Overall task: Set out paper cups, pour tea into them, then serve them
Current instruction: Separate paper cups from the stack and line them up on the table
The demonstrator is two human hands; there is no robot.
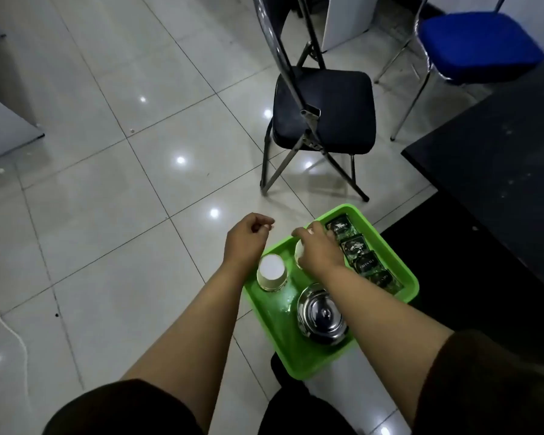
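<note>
I see my right hand reaching forward over the green tray, palm down, fingers curled around a white paper cup which it grips from above near the tray's far left part. Most of that cup is hidden under the hand, so I cannot tell whether it stands on the tray or is lifted. My left hand hangs beyond the tray's left edge, above the floor, wrist bent, fingers loosely curled in with the fingertips pinched together; I cannot tell whether anything is between them. Both forearms are bare, stretched out from dark sleeves.

I count two paper cups: the gripped one and a second cup, upside down, flat base up, standing at the tray's left rim just beside my left wrist. One shiny steel kettle sits on the near part of the tray, partly under my right forearm. Four dark green tea packets lie in a row along the tray's right side.

The tray's support is hidden. Beyond it stand two folding chairs: one black, one blue. A dark counter fills the right side.
</note>
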